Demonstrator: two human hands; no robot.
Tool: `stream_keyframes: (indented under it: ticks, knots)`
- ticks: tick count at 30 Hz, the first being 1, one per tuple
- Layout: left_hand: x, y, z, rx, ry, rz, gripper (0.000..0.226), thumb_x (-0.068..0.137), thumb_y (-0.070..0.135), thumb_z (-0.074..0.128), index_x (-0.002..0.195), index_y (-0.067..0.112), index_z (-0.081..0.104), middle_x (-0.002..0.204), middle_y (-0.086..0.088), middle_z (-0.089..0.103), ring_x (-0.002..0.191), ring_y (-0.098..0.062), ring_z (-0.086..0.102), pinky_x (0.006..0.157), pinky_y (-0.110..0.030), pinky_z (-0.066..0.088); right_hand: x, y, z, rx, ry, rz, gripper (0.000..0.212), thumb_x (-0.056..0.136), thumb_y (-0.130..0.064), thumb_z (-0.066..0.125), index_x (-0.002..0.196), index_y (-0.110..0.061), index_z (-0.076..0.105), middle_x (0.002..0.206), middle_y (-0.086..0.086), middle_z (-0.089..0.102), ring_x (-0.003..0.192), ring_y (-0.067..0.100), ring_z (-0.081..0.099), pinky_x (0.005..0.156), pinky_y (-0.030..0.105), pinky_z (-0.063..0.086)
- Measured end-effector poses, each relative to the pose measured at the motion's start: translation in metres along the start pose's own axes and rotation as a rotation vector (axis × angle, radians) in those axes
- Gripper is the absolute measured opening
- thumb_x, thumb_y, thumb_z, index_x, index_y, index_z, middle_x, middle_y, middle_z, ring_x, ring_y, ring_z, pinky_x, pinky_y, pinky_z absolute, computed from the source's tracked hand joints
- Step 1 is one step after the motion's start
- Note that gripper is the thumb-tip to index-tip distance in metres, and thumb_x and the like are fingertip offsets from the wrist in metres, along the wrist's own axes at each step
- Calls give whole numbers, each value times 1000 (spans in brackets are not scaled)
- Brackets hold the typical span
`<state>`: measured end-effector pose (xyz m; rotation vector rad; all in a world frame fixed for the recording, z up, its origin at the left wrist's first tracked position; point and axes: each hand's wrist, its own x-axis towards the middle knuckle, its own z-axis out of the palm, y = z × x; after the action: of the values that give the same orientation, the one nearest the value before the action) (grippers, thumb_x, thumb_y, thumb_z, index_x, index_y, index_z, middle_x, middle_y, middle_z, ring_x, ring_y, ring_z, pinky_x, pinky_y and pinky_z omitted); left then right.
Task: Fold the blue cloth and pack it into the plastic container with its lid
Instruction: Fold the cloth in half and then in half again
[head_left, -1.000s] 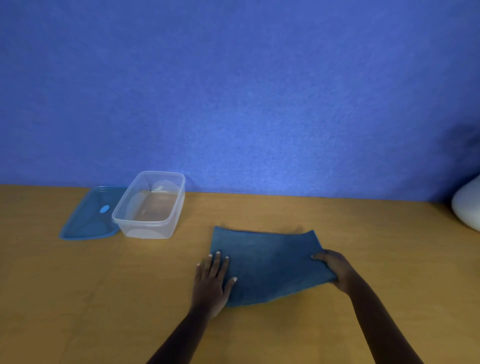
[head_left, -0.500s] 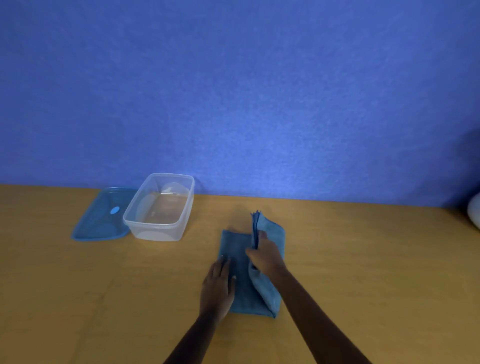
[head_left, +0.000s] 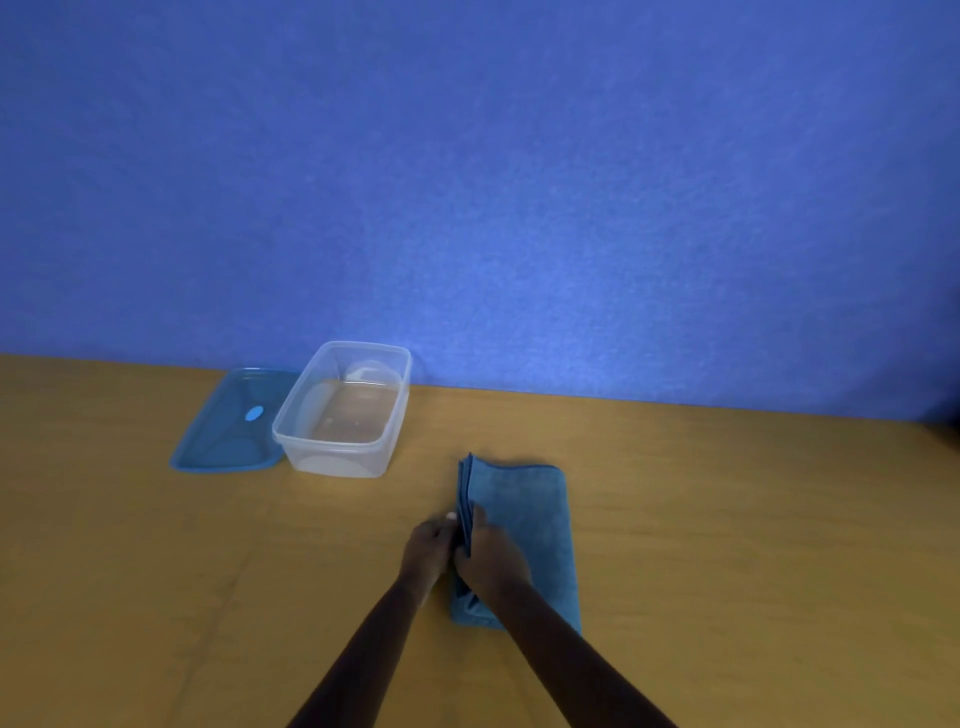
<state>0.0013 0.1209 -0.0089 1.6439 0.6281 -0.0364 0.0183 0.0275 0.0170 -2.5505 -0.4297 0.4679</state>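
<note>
The blue cloth (head_left: 530, 525) lies on the wooden table (head_left: 156, 571), folded into a narrow upright rectangle with its stacked edges along the left side. My left hand (head_left: 428, 548) presses against that left edge from outside. My right hand (head_left: 491, 561) rests on the cloth at the same edge, fingers curled over the layers. The two hands touch each other. The clear plastic container (head_left: 343, 410) stands empty to the upper left of the cloth. Its blue lid (head_left: 228, 421) lies flat on the table just left of the container.
A blue wall (head_left: 467, 182) rises behind the table's far edge. Bare wood spreads to the left, right and front of the cloth.
My right hand brought the cloth's right half over to the left, and the cloth now lies half as wide. My left hand shifted from on top of the cloth to its left edge.
</note>
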Motion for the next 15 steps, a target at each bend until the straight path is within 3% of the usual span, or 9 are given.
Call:
stream_keyframes:
  ticks: [4,7,9,12,15]
  knots:
    - [-2,6,1,-55,11,-43,36,98,25,45,83,0,67,73,-11,61,72,-21,56,69,-32,42,-2,1,6,54,6,-64,47,94,-27,43,137,-11,34,118,13,62,106,23,61,82,30,48]
    - [-2,10,3,-3,25,-25,35,94,24,52,66,6,61,66,-11,58,69,-22,55,70,-32,39,-4,6,5,190,3,-114,36,94,-20,45,129,-9,46,107,12,66,88,14,62,68,12,47]
    - [-1,11,5,53,46,-5,28,94,17,52,71,3,61,74,-16,60,77,-25,57,71,-31,39,-6,13,2,194,14,-152,27,94,-15,45,117,-7,56,102,14,67,75,7,55,58,4,43]
    - [-3,11,9,309,138,47,21,94,12,48,102,-2,61,105,-21,62,98,-32,59,78,-34,44,-10,28,-2,107,101,-198,25,94,-16,42,104,-9,64,103,11,67,84,12,60,74,20,49]
    - [-13,19,20,611,276,147,34,95,17,43,127,7,45,125,-15,51,111,-30,54,90,-39,46,-10,46,-5,-74,230,-210,31,96,-19,37,117,-14,59,120,3,58,109,14,55,89,24,45]
